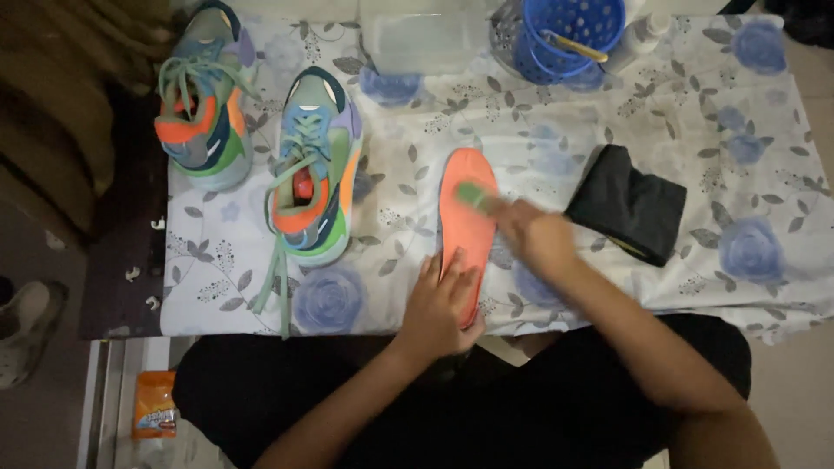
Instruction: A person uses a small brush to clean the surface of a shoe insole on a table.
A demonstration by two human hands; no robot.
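An orange insole (464,217) lies on a floral cloth (539,130) spread over the table. My left hand (440,306) presses flat on the insole's near end, fingers spread. A small green brush (473,196) rests against the insole's upper part, gripped by my right hand (539,234), which is blurred by motion. Two multicoloured sneakers with green laces stand to the left: one (313,169) beside the insole, the other (205,95) at the far left corner.
A folded black cloth (627,203) lies right of the insole. At the back stand a blue perforated basket (563,35), a clear plastic box (423,39) and a white bottle (638,36). An orange packet (155,405) lies on the floor, lower left.
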